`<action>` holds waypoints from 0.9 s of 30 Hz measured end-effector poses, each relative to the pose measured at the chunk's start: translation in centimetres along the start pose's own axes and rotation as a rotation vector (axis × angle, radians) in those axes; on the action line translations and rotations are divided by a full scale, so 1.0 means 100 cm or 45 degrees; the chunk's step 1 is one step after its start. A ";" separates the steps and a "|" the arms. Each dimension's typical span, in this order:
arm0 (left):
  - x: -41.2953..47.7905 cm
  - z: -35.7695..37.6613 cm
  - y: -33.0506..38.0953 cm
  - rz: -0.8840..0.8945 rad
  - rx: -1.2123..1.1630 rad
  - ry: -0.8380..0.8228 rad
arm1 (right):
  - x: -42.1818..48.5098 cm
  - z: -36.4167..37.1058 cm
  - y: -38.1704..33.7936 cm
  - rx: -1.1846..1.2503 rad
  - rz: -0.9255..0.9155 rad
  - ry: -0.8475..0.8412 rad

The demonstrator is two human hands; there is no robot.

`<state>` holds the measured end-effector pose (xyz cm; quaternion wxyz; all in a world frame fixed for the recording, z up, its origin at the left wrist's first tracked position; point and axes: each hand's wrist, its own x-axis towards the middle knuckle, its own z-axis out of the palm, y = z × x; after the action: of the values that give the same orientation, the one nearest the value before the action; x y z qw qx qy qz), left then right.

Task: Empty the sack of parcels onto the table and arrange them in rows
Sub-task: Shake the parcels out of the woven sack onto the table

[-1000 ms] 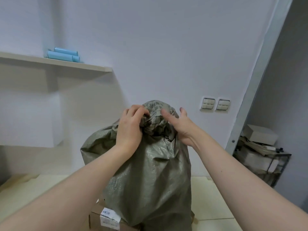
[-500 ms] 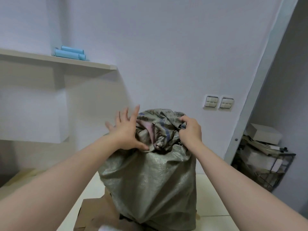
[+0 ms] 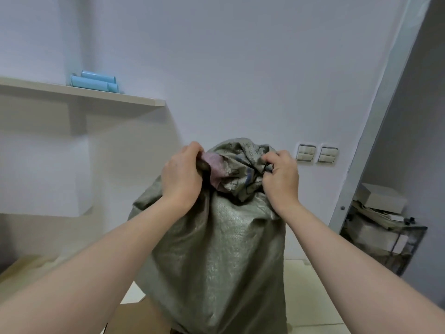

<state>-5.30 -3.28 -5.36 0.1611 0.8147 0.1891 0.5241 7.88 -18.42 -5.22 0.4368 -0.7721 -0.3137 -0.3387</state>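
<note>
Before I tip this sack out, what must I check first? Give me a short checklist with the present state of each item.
1. Left hand grips the sack by its bunched top: ok.
2. Right hand grips it too: ok.
3. Sack stands upright: ok.
4. Top end opened: not ok, bunched shut.
5. Parcels inside: cannot tell, hidden.
6. Room to pour: cannot tell; a cardboard box lies at the sack's foot, a pale surface beside it.
</note>
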 end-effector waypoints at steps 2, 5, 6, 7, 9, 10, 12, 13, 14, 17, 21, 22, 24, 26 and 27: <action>-0.007 0.007 -0.001 -0.066 -0.042 -0.075 | -0.007 0.006 0.001 -0.028 -0.030 0.033; -0.020 0.018 0.004 -0.125 -0.319 -0.501 | -0.013 0.015 0.008 -0.111 0.017 0.028; -0.024 0.020 0.006 -0.106 -0.381 -0.637 | -0.015 0.016 0.010 -0.141 0.021 0.033; -0.027 0.022 0.006 -0.072 -0.396 -0.721 | -0.017 0.016 0.012 -0.163 0.012 0.041; -0.032 0.026 0.008 -0.007 -0.393 -0.732 | -0.020 0.015 0.011 -0.168 0.007 -0.004; -0.033 0.027 0.010 0.017 -0.405 -0.699 | -0.020 0.019 0.010 -0.133 0.028 -0.075; -0.036 0.028 0.014 0.026 -0.424 -0.668 | -0.018 0.020 0.002 -0.001 0.088 -0.347; -0.037 0.029 0.015 0.019 -0.403 -0.678 | -0.017 0.015 -0.005 0.107 0.101 -0.479; -0.037 0.030 0.016 0.008 -0.364 -0.696 | -0.016 0.010 -0.011 0.259 0.140 -0.595; -0.039 0.033 0.015 0.022 -0.329 -0.683 | -0.013 -0.013 -0.021 0.907 0.402 -0.865; -0.051 0.030 0.024 0.066 -0.536 -0.745 | -0.015 -0.026 -0.017 0.371 0.402 -0.974; -0.052 0.028 0.024 0.061 -0.569 -0.773 | -0.015 -0.025 -0.015 0.155 0.368 -0.968; -0.049 0.021 0.021 0.086 -0.487 -0.845 | -0.017 -0.019 -0.011 -0.003 0.374 -0.893; -0.043 0.009 0.018 0.172 -0.253 -0.936 | -0.019 -0.015 -0.012 -0.042 0.342 -0.748; -0.041 0.002 0.017 0.210 -0.112 -0.984 | -0.020 -0.015 -0.014 -0.083 0.311 -0.679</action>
<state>-6.38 -6.76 -7.89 0.2124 0.9566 0.0259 0.1977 5.29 -19.53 -5.64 0.3515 -0.8795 -0.3111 -0.0785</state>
